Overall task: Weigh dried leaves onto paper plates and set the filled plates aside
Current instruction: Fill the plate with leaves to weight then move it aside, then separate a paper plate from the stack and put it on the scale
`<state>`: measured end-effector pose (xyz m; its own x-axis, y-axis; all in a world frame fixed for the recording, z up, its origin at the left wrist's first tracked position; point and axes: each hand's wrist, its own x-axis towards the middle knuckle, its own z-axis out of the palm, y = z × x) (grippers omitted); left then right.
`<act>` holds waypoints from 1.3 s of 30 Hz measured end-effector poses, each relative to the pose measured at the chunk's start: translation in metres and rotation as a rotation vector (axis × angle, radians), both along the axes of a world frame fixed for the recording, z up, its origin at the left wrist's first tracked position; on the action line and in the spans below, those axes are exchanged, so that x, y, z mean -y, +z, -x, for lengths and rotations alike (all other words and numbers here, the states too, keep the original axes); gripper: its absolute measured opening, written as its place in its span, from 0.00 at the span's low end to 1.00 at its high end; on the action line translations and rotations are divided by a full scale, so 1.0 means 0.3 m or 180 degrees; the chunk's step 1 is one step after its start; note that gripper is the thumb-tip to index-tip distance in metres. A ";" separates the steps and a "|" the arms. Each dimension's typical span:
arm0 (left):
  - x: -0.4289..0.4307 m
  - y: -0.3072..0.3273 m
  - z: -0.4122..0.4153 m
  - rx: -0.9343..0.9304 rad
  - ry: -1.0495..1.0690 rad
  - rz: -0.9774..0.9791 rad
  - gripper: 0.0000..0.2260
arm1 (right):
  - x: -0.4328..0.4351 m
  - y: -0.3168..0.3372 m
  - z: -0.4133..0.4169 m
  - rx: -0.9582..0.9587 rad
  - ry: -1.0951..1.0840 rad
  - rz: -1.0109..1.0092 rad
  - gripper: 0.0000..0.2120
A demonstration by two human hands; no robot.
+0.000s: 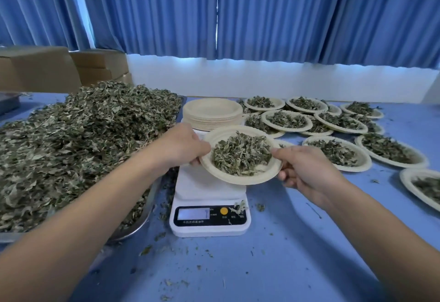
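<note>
At the far left, a shallow metal tray (140,218) is sitting heaped with loose grey-green dried leaves (71,147). Brown cardboard boxes (35,68) are standing behind it.

The left hand (183,144) is gripping the left rim of a round beige paper plate (238,179), with its fingers curled under the edge. The plate is carrying a mound of leaves (240,156) and is hovering, slightly tilted, over a white digital kitchen scale (209,218). A stack of empty beige paper plates (212,113) is waiting just behind the scale. The right hand (307,171) is pinching the plate's right rim, thumb on top.

This portion is probably weighed and is being lifted off to be set aside. The next move calls for carrying it level to a free spot on the right, among the many filled paper plates (333,151), which are crowding and overlapping there.

Leaf crumbs are littering the blue surface (238,266). Pleated blue curtains (285,16) are hanging above a low white wall (262,78).
</note>
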<state>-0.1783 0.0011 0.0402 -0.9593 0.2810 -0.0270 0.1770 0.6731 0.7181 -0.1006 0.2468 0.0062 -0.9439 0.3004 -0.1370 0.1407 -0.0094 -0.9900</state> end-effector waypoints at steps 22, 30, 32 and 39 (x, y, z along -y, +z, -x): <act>-1.088 -0.025 0.151 0.1410 -0.0558 -0.0891 0.03 | -0.942 0.040 0.034 0.0741 -0.1822 -0.2282 0.14; -1.186 -0.062 0.126 0.1242 -0.0629 -0.0752 0.11 | -1.016 -0.004 0.014 0.0994 -0.1877 -0.2479 0.15; -1.181 -0.059 0.130 0.1103 -0.0629 -0.0728 0.10 | -1.009 -0.010 0.006 0.0877 -0.1973 -0.2611 0.14; -1.025 -0.018 0.165 -0.0168 -0.1101 -0.0189 0.07 | -0.781 0.054 0.031 -0.0177 -0.1653 -0.3387 0.08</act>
<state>-0.2279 0.3085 0.0349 -0.8068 0.5890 0.0463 0.4249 0.5241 0.7380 -0.1101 0.4810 0.0223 -0.6720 0.5874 0.4509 0.3195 0.7793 -0.5392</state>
